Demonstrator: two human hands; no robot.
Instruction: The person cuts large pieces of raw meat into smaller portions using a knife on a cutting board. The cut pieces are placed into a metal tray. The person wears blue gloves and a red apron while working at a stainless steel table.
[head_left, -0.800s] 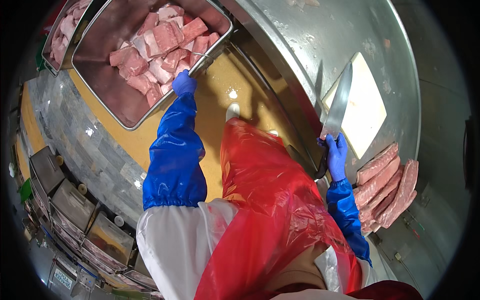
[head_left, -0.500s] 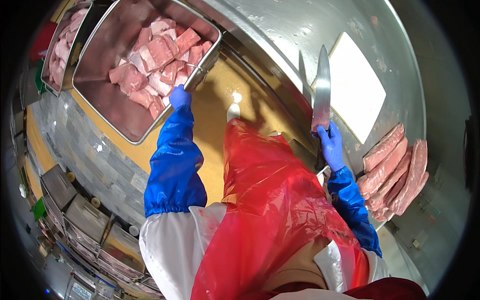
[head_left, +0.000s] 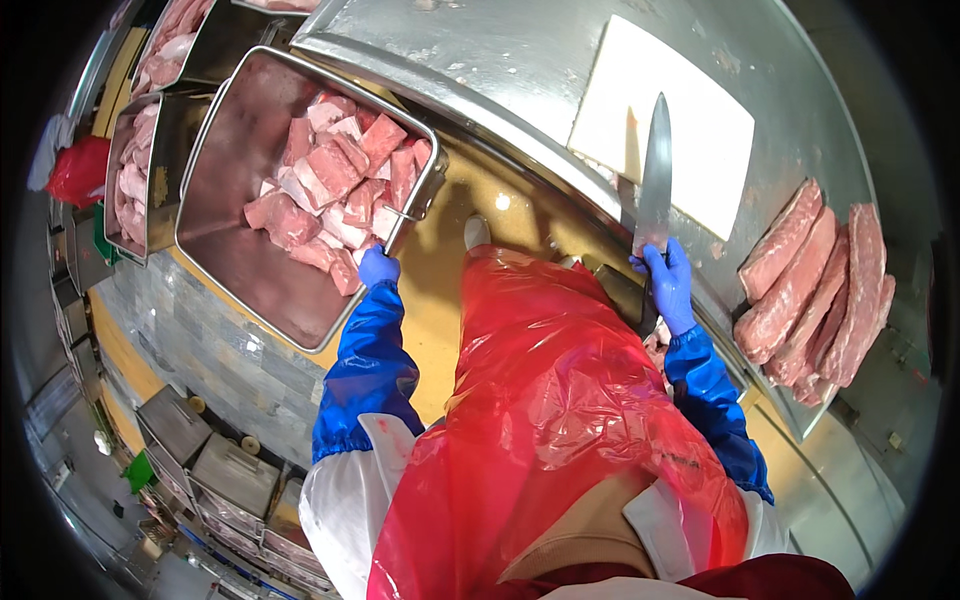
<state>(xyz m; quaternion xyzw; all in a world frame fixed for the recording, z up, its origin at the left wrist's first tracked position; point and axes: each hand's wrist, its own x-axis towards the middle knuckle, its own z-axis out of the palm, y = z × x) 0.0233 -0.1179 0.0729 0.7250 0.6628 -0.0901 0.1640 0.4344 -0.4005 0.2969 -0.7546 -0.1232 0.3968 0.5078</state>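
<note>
the steel table (head_left: 480, 80) runs across the top and right, with the person standing at its near edge in a red apron (head_left: 550, 360). the deep tub (head_left: 225, 260) is just beside that edge, on the person's left, probably so it is within easy reach. the white board (head_left: 690, 115) lies flat on the table, and the long meat strips (head_left: 792, 275) lie side by side just to its right, likely kept off it to leave its surface free. the meat chunks (head_left: 335, 170) are heaped inside the tub, toward its table side.

the knife (head_left: 655, 180) points away from the body, its blade passing over the board's near side; that seems to keep the edge clear of the apron. the right hand (head_left: 672, 290) grasps its handle close to the blade, elbow out to the side. the left hand (head_left: 379, 266) is clenched on the tub's rim, arm reaching forward; its fingertips are hidden.
</note>
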